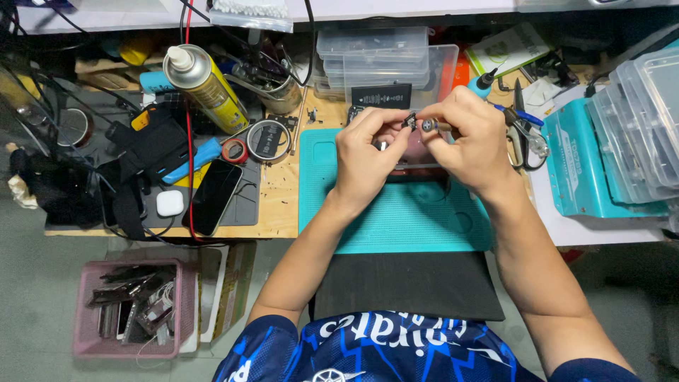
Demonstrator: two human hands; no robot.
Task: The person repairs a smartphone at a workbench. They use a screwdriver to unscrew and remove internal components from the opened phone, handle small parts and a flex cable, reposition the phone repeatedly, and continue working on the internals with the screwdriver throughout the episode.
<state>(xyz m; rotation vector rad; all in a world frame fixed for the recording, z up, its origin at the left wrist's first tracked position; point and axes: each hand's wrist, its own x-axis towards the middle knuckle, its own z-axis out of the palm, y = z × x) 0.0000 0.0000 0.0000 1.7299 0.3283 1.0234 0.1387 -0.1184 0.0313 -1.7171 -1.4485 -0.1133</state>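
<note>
Far left on the desk [279, 212] — yellow spray can [205, 86], dark phone [214, 196]. Above the teal mat [396, 216], left hand [368, 159], grip pinched on a small dark metal part [410, 121] — tiny, detail unclear. Just beside, touching it, right hand [470, 141], grip closed around a silver-tipped tool [428, 125]. Farther right, clear plastic boxes [647, 120].

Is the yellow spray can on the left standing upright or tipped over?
Upright. The spray can stands on its base on the bench, white nozzle on top, leaning only by camera angle.

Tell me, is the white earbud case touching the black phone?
Apart. The head view shows a strip of grey mat between the white earbud case and the black phone.
</note>
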